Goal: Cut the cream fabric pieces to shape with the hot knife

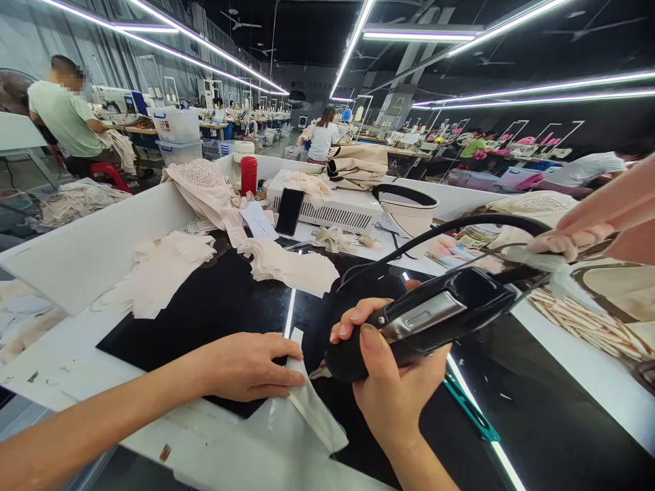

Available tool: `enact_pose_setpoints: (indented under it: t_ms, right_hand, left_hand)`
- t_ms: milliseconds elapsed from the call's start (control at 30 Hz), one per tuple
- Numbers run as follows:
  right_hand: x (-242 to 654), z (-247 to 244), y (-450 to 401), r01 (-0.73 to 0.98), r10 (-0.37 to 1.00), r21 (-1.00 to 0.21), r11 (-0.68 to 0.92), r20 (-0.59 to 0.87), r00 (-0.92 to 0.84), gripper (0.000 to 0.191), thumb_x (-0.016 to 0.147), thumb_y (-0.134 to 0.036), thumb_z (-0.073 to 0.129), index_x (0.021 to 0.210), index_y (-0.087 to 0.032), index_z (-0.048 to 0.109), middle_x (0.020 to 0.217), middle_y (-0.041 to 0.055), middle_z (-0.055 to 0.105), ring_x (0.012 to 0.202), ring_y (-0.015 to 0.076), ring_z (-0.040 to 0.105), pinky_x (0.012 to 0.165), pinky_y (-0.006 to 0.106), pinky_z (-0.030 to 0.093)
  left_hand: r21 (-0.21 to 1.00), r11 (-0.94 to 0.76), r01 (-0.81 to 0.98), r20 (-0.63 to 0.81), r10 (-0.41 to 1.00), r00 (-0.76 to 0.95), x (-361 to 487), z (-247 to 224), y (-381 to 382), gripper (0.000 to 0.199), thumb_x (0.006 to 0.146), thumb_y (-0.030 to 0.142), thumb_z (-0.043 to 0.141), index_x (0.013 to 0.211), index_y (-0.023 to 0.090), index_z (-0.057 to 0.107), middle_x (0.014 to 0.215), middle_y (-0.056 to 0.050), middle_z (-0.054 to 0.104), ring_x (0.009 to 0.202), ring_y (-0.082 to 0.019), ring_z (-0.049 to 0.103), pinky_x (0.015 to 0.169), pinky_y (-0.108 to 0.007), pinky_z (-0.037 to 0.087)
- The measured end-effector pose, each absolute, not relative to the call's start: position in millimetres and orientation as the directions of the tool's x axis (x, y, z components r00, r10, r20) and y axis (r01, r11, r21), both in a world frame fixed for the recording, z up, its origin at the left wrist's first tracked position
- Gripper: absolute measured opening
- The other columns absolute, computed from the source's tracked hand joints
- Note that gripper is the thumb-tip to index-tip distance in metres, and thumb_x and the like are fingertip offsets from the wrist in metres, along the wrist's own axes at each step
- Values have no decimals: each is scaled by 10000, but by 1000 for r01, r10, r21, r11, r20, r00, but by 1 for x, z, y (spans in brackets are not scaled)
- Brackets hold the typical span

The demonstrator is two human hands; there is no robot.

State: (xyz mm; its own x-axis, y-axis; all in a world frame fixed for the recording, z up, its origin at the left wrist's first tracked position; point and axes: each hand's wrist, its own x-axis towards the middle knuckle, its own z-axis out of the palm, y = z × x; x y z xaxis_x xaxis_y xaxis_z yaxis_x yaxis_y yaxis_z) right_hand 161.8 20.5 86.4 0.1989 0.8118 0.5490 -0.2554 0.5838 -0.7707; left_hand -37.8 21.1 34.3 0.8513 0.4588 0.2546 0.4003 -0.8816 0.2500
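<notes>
A black and silver handheld device (424, 314) with a thick black cable is gripped in my right hand (394, 368), its rounded dark end pointing down to the left. My left hand (256, 365) lies on a pale folded fabric strip (314, 409), its fingers stretched out and pressing on the cloth. The strip rests over the front edge of a black mat (491, 395), just left of the device's rounded end. A teal tool (471, 402) lies on the mat to the right of my right wrist.
Stacked pale fabric pieces (291, 264) and another pile (164, 269) lie beyond my hands. A phone (289, 212), a red bottle (248, 175) and a white box (327, 204) stand farther back. Fabric bundles (588, 320) are at right. A seated person (69, 119) is at left.
</notes>
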Motion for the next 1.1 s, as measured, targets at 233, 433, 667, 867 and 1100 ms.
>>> enact_pose_setpoints:
  t_ms: [233, 433, 667, 867, 1100]
  right_hand:
    - [161, 85, 23, -237, 813, -777, 583, 555, 177, 463, 878, -194, 724, 1266, -316, 503, 822, -61, 652, 568, 125, 627, 526, 292, 574]
    - [160, 86, 27, -253, 808, -768, 589, 553, 202, 455, 876, -195, 735, 1255, -329, 520, 820, -69, 659, 579, 129, 630, 562, 312, 577]
    - [157, 85, 31, -248, 813, -775, 582, 554, 177, 390, 867, -173, 718, 1169, -315, 517, 816, -73, 656, 567, 126, 625, 541, 308, 555]
    - [155, 87, 34, -251, 812, -773, 583, 547, 203, 380, 865, -176, 722, 1145, -314, 507, 817, -77, 659, 571, 124, 618, 551, 311, 561]
    - [152, 84, 39, -244, 809, -772, 587, 555, 193, 382, 856, -188, 723, 1140, -300, 493, 804, -76, 651, 575, 123, 617, 540, 301, 561]
  left_hand:
    - [263, -887, 379, 271, 445, 854, -36, 34, 22, 256, 1040, 281, 579, 1271, 218, 670, 1339, -126, 619, 1208, -252, 628, 1087, -362, 507]
    - [260, -890, 376, 277, 441, 854, -35, 36, 22, 255, 1038, 275, 579, 1270, 220, 670, 1276, -124, 631, 1184, -248, 638, 1000, -314, 550]
    - [276, -885, 375, 296, 449, 843, -35, 34, 22, 258, 1034, 283, 590, 1275, 233, 668, 1260, -119, 633, 1167, -241, 641, 998, -301, 545]
    - [284, -879, 382, 278, 457, 845, -34, 33, 22, 261, 1028, 286, 600, 1271, 230, 675, 1270, -121, 630, 1157, -251, 648, 997, -323, 552]
    - [280, -883, 376, 293, 452, 843, -35, 31, 23, 261, 1035, 298, 589, 1268, 225, 682, 1276, -132, 632, 1159, -253, 649, 990, -324, 557]
